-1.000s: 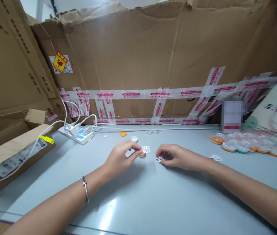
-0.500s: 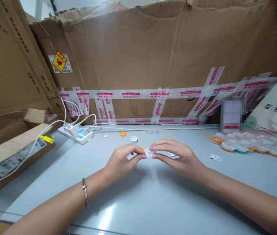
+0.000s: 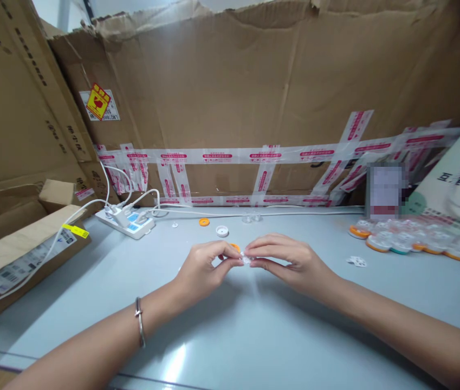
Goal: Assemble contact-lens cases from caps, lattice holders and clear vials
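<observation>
Between my two hands is a small white piece with dark marks point(image 3: 246, 260), mostly covered by fingertips. My left hand point(image 3: 207, 265) is closed, pinching its left side between thumb and fingers. From the right, my right hand point(image 3: 290, 257) pinches the same piece. An orange part point(image 3: 235, 247) shows just behind the left fingertips; whether it is held or lies on the table I cannot tell. Beyond the hands lie a white round cap point(image 3: 222, 231), an orange ring point(image 3: 204, 222) and a tiny white part point(image 3: 175, 225).
Clear plastic pieces point(image 3: 251, 218) lie near the back. White marked pieces point(image 3: 357, 261) sit at right, before several clear domes with coloured bases point(image 3: 400, 241). A power strip point(image 3: 126, 221) with white cables and an open cardboard box point(image 3: 30, 254) stand left. A large carton point(image 3: 213, 97) walls the back.
My right fingers have closed further over the white piece, so less of it shows. White pieces seen behind my right hand are now hidden. Both hands stay nearly in place.
</observation>
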### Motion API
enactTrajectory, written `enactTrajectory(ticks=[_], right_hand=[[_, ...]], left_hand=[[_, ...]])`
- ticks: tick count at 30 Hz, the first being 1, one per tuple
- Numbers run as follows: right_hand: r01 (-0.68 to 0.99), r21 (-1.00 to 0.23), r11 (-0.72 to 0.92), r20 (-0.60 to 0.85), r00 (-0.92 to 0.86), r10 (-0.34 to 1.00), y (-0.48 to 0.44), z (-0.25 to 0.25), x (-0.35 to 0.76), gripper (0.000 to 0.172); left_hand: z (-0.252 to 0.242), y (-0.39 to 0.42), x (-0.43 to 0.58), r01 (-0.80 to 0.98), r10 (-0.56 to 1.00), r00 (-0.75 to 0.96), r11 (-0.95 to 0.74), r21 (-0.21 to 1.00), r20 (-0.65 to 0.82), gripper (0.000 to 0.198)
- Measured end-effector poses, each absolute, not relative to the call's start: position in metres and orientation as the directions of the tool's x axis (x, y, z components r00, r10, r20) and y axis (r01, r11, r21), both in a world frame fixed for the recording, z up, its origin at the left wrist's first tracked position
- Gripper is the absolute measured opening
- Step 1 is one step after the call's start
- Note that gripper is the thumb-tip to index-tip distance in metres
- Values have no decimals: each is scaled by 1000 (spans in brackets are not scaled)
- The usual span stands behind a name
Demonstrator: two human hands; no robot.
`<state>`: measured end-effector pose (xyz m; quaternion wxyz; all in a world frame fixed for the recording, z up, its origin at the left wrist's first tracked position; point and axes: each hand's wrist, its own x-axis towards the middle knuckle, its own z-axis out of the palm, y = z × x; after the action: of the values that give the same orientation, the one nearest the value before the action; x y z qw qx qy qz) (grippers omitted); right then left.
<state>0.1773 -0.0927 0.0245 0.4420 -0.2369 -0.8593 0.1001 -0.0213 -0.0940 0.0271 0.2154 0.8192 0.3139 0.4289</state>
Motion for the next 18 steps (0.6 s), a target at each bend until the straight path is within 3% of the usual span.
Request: enactTrajectory(ticks=[11,18], right_hand=[[351,-299,887,722,-525,451,-93,27,178,15],[398,-118,910,715,-601,356,-94,25,178,18]], left_hand=[[30,-98,-18,301,780,345,-619,726,522,8],[32,-99,-17,279,842,317,-522,806,436,7]])
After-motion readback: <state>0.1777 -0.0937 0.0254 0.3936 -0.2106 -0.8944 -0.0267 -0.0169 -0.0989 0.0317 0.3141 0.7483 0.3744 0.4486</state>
